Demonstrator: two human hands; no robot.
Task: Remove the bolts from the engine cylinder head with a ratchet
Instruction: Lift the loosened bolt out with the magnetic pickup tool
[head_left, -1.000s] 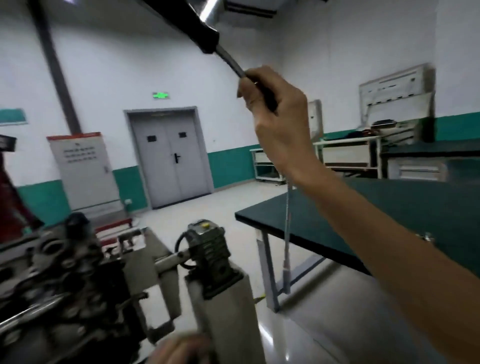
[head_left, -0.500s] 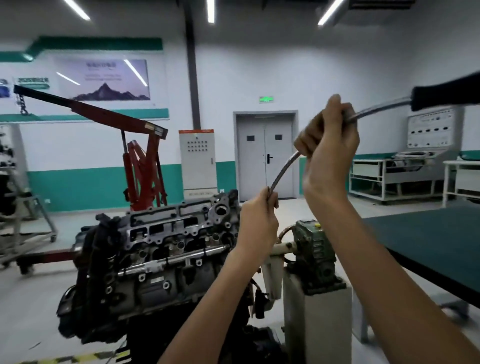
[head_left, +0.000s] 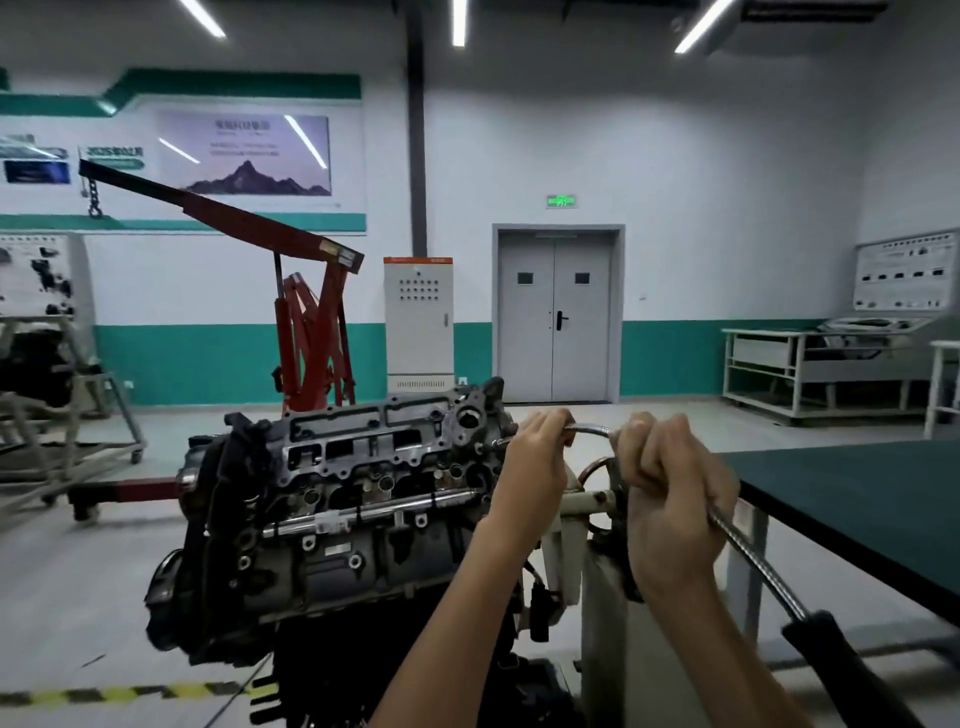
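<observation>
Arching, the ribbed metal shaft (head_left: 753, 560) is gripped by left hand (head_left: 535, 467) and right hand (head_left: 670, 504).

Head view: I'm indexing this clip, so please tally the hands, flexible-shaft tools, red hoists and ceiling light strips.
Hands: 2 (left hand, right hand)
Flexible-shaft tool: 1
Red hoist: 1
Ceiling light strips: 3
Total: 7
</observation>
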